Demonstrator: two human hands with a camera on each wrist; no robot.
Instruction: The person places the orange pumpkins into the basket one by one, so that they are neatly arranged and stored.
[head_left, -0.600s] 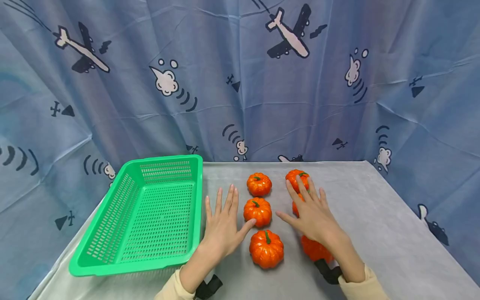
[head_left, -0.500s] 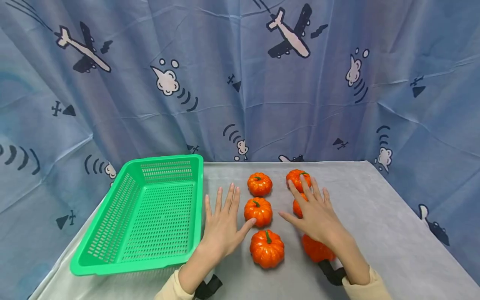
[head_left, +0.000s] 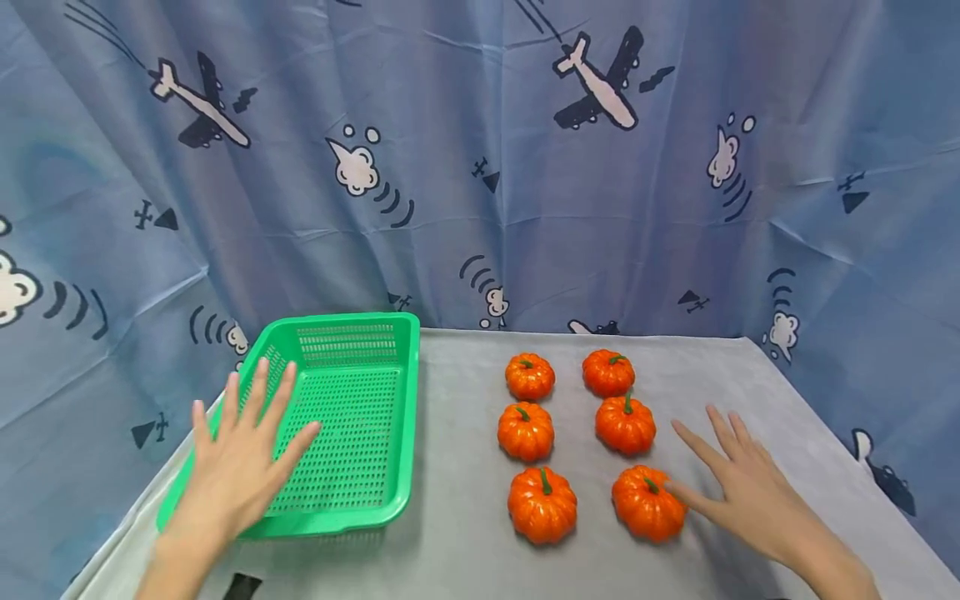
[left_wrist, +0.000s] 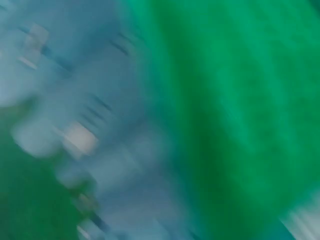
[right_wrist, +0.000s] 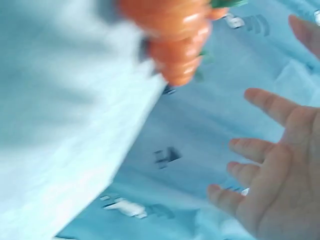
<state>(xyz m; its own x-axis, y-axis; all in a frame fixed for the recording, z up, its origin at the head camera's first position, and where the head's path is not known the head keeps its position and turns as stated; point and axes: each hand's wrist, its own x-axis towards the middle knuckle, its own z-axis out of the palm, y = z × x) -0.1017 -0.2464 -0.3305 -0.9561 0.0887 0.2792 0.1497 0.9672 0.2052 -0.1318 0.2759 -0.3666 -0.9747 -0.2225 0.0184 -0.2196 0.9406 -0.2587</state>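
Note:
My left hand (head_left: 232, 471), fingers spread, hovers over the left side of a green plastic basket (head_left: 410, 417) and holds nothing. Its wrist view is blurred, mostly filled by the basket's green mesh. Small orange pumpkins with green stems stand on the table in two columns of three. My right hand (head_left: 757, 492) is to the right of the near-right pumpkin (head_left: 648, 504), its thumb tip overlapping that pumpkin's edge; whether they touch I cannot tell. In the right wrist view its fingers (right_wrist: 267, 150) are spread with nothing in them.
The left column holds a near pumpkin (head_left: 542, 506), a middle one (head_left: 526, 432) and a far one (head_left: 530, 377). Behind the pale-covered table (head_left: 457, 500) hangs a blue curtain (head_left: 420, 275) printed with planes. The basket stands left of the pumpkins.
Both hands have moved apart: the left from beside the pumpkins to over the basket, the right outward past the right column. The pumpkins keep their layout; the view has shifted slightly.

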